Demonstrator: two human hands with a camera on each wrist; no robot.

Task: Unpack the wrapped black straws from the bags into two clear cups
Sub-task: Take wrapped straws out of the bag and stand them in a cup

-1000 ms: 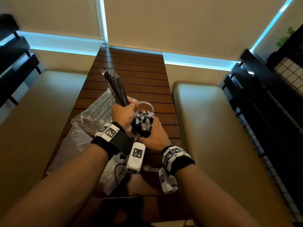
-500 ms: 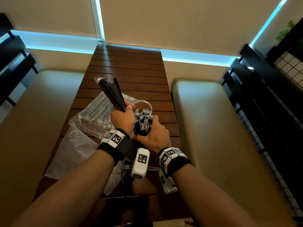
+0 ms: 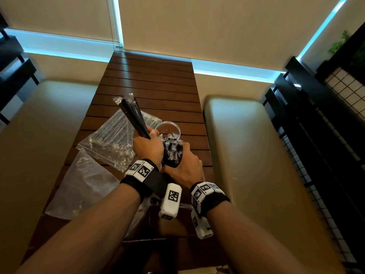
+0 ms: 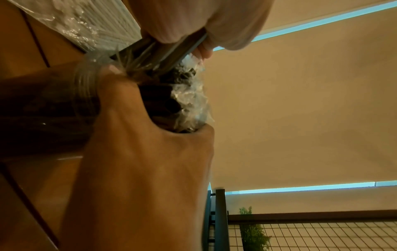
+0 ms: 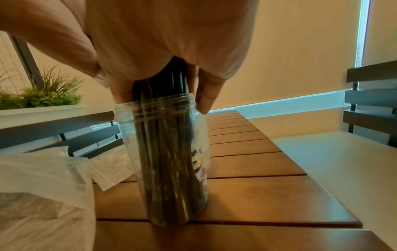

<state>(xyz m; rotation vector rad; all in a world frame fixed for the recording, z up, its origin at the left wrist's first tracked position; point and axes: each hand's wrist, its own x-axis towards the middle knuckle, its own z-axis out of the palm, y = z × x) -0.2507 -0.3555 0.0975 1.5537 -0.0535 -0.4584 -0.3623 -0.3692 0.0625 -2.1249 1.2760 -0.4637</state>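
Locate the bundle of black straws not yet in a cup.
Head view, centre-left: the bundle sticks up from the left hand, above the bag, beside the filled cup.

A long desk (image 3: 150,80) runs away from the person, with a bench (image 3: 49,115) along its left side and another bench (image 3: 246,135) along its right. Two bags lie on the left half of the desk, overlapping. The far bag (image 3: 110,143) has straws inside, and the near bag (image 3: 83,186) is closer to the person. Right of the bags, the near cup (image 5: 171,169) stands upright on the desk with straws (image 3: 171,151) standing in it. The far cup (image 3: 167,128) is just behind it. The right hand (image 3: 187,169) wraps the near cup's top. The left hand (image 3: 148,147), just left of it, holds a bundle (image 3: 132,115). The bundle's lower end is at the near cup's mouth and its upper end leans away to the left, above the far bag.
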